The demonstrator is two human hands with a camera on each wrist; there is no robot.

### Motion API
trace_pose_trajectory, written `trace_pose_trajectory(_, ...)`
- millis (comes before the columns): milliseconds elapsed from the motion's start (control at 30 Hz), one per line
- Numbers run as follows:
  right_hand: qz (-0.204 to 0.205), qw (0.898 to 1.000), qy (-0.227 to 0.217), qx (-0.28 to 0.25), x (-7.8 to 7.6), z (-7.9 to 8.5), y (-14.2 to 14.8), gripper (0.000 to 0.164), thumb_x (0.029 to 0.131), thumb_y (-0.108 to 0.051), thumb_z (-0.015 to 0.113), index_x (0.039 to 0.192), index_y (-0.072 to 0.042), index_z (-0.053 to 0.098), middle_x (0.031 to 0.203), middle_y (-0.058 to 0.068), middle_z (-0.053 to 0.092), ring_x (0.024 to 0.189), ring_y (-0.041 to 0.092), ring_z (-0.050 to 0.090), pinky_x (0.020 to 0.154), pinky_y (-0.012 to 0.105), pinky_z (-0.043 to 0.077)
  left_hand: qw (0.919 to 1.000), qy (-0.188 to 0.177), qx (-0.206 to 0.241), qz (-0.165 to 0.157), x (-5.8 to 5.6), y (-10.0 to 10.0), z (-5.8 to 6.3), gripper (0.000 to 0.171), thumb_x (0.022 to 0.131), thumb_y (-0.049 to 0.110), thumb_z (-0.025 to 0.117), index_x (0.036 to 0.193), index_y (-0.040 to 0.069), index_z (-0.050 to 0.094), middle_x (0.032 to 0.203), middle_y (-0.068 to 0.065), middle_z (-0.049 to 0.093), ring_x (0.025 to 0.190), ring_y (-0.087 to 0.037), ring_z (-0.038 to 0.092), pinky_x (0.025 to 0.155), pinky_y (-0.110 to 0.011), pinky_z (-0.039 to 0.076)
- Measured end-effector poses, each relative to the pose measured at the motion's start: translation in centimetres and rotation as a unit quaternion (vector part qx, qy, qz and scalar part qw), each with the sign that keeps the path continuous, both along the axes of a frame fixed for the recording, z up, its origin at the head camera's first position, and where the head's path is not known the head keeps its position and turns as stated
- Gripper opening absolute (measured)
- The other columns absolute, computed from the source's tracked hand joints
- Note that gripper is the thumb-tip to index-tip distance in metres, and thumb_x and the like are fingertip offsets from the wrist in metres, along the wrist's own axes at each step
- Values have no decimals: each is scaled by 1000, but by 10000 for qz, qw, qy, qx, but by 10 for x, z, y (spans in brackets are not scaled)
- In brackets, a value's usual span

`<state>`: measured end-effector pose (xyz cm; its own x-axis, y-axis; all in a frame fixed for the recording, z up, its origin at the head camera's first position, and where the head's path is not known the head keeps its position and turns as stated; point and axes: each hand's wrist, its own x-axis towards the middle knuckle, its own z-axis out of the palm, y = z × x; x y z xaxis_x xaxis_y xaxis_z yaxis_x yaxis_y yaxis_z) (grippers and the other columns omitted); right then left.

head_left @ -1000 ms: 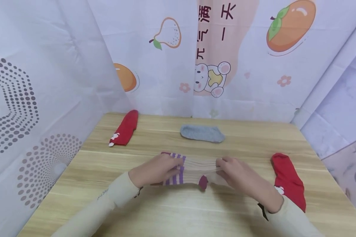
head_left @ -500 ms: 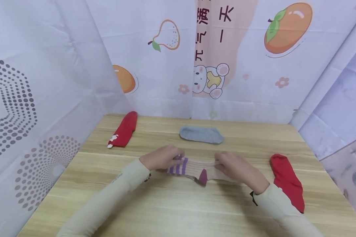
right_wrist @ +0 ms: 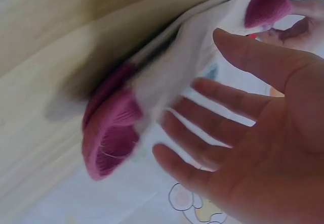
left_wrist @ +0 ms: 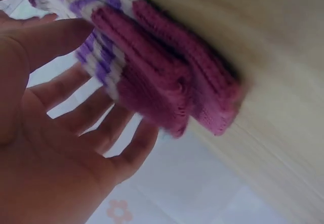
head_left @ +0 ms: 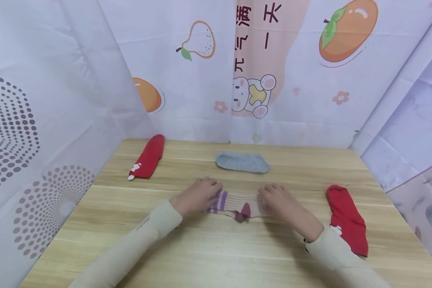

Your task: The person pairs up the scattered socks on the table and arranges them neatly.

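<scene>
Compared with the earliest frame, the striped socks [head_left: 234,203] have shifted slightly toward the grey ankle sock [head_left: 242,162], and both hands have gone with them, their fingers now looser. The striped socks lie one over the other, between the hands, low over the wooden surface [head_left: 216,248]; whether they rest fully flat cannot be told. Their long axis runs crosswise from one hand to the other, roughly in line with the grey ankle sock beyond. The left hand [head_left: 197,196] is nearer the purple stripes [head_left: 221,201] and magenta cuffs [left_wrist: 152,57], its fingers extended and partly hidden behind the knit. The right hand [head_left: 282,206] is nearer the magenta toes [right_wrist: 111,118], fingers spread, gripping nothing; contact there is blurred. The magenta heels [head_left: 245,210] sit between, closer to the right hand.
</scene>
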<state>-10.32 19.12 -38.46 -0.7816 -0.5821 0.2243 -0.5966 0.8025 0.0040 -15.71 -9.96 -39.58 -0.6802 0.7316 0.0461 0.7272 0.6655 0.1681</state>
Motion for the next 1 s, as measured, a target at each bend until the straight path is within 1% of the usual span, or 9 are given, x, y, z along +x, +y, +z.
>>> trace_pose_trajectory(67,-50,10000,26,53,5,1,-1,33,84,-5,73,114,1,62,115,23,65,109,43,60,92,58,48,9999,103,-57,73,5,-1,2,37,95,21,68,130,14,60,128,-6,61,121,-25,54,102,-48,44)
trace_pose_trajectory(133,15,10000,77,5,8,2,-2,38,84,-8,75,118,1,61,120,24,64,113,43,58,93,59,46,9998,198,21,66,9,-2,3,36,95,20,67,130,14,60,129,-6,59,124,-26,51,103,-49,43)
trace_pose_trajectory(333,300,9992,116,-242,2,3,-1,41,82,-4,78,120,4,63,120,23,65,113,41,60,95,55,48,9990,276,337,-21,11,-1,5,27,97,20,64,124,14,63,127,-6,60,123,-26,53,102,-47,43)
trace_pose_trajectory(500,399,9986,-21,-335,-2,0,-2,40,81,1,77,118,5,64,116,23,66,110,40,61,95,53,49,9988,307,371,-129,10,0,-1,27,95,19,67,121,14,66,125,-5,61,119,-23,53,100,-44,45)
trace_pose_trajectory(600,461,9981,245,-320,1,-4,-5,35,79,4,76,112,3,67,110,20,67,104,37,63,91,48,52,9973,619,328,-216,17,-1,-7,26,96,17,64,121,14,66,121,-4,61,114,-21,54,98,-39,47)
trace_pose_trajectory(733,709,9957,466,-374,13,-6,-8,27,74,10,74,98,-1,68,90,10,60,83,25,57,70,34,53,9930,1023,320,-494,34,-2,-10,23,97,17,61,118,11,67,112,-4,62,105,-20,58,91,-34,51)
trace_pose_trajectory(800,793,9956,278,-408,21,-7,-8,27,74,10,75,95,-4,67,87,6,56,79,20,53,65,30,50,9926,1020,287,-586,43,-2,-9,23,98,19,61,117,10,68,110,-5,63,101,-20,61,88,-34,52)
trace_pose_trajectory(867,753,9963,-14,-409,28,-8,-7,26,77,7,75,98,-6,67,90,5,57,81,20,55,67,31,52,9942,899,208,-556,50,-3,-8,26,98,24,61,120,10,67,112,-5,64,102,-20,62,88,-34,53)
trace_pose_trajectory(1000,596,9966,-396,-401,32,-13,-6,23,85,1,71,106,-7,65,97,5,57,89,22,56,74,35,54,9967,693,130,-399,55,-3,-6,29,99,26,60,122,10,66,114,-5,63,106,-21,61,94,-36,51)
